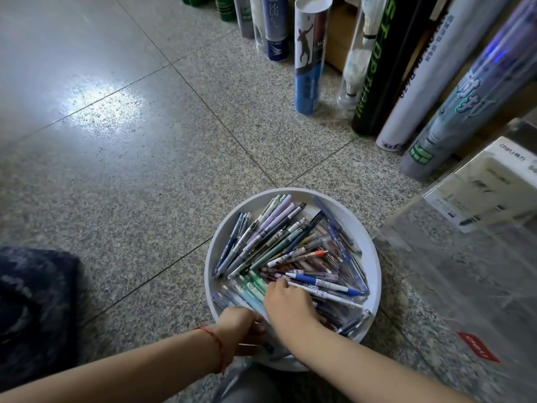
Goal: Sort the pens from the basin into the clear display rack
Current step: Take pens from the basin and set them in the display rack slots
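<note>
Now, head view, lower centre: pens (pixel 286 242) heaped in basin (pixel 209 266), clear display rack (pixel 465 274) just beside at right. Left hand (pixel 241 327) curled over near rim; right hand (pixel 287 305), fingers bent among pens, grip unclear. Best pinch one barrel, lift free, steady basin.

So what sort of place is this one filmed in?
Probably a small stationery and sports shop. Shuttlecock tubes stand in rows on the speckled tile floor, beside a clear display rack with a brand label, and a basin full of pens.
</note>
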`<action>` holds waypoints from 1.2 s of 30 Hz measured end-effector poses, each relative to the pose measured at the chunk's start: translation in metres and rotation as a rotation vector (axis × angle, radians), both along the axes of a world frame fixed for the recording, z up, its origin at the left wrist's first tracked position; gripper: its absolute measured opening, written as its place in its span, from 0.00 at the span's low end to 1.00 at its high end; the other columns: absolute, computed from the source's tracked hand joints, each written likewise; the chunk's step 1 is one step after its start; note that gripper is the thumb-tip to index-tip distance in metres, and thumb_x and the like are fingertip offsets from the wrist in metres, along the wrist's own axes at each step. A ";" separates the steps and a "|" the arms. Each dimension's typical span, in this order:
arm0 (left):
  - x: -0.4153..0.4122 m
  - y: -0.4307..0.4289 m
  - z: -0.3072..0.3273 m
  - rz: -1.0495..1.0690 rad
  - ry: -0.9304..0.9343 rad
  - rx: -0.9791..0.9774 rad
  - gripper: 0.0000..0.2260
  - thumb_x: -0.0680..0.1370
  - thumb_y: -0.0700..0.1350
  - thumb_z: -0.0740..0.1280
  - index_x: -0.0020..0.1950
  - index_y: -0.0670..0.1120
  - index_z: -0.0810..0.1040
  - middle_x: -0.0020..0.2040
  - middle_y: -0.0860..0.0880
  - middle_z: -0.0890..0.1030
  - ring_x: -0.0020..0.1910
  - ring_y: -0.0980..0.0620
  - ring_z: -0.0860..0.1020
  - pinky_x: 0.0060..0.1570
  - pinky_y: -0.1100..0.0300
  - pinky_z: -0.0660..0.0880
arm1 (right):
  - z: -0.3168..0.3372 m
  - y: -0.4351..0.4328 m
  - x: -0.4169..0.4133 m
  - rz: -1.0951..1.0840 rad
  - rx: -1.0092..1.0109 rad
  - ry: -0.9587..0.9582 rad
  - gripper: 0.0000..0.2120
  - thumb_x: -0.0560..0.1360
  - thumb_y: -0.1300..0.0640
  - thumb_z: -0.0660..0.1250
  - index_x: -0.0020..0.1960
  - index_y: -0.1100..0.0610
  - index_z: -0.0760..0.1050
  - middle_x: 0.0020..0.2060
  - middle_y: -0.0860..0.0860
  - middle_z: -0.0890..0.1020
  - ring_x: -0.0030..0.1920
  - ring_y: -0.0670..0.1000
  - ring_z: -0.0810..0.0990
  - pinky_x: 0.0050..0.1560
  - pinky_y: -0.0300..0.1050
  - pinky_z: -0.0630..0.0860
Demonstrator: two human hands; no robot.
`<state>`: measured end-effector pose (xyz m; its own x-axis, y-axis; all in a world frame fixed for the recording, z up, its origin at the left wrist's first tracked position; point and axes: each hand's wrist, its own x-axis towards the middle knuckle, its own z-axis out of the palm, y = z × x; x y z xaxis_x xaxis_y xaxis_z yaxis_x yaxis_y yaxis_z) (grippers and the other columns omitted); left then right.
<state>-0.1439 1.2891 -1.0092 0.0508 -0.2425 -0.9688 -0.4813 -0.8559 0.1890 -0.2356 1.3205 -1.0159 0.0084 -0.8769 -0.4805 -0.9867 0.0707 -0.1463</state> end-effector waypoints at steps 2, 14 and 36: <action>-0.001 0.000 0.004 -0.011 -0.001 -0.013 0.10 0.77 0.38 0.59 0.37 0.42 0.74 0.25 0.48 0.76 0.26 0.51 0.76 0.29 0.64 0.71 | -0.003 -0.002 -0.005 0.022 0.015 -0.053 0.19 0.77 0.66 0.57 0.66 0.72 0.60 0.61 0.66 0.71 0.55 0.61 0.79 0.47 0.49 0.76; -0.060 0.006 0.094 -0.029 0.533 -0.709 0.10 0.80 0.42 0.56 0.49 0.47 0.78 0.41 0.49 0.82 0.39 0.54 0.81 0.38 0.61 0.77 | 0.110 -0.020 -0.095 -0.183 -0.078 -0.708 0.03 0.72 0.64 0.63 0.42 0.63 0.74 0.39 0.58 0.79 0.41 0.54 0.76 0.38 0.44 0.69; -0.309 0.042 0.321 -0.547 1.139 -1.179 0.17 0.80 0.53 0.52 0.37 0.45 0.69 0.26 0.49 0.68 0.19 0.57 0.64 0.18 0.68 0.60 | 0.356 0.089 -0.288 -0.816 -1.382 -1.020 0.06 0.77 0.57 0.65 0.43 0.57 0.78 0.35 0.53 0.81 0.31 0.45 0.79 0.32 0.35 0.76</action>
<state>-0.4529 1.3314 -0.6879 -0.8029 -0.5452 0.2412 0.1639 0.1871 0.9686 -0.5233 1.4097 -0.6599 -0.7606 -0.5248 0.3821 -0.2911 -0.2503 -0.9234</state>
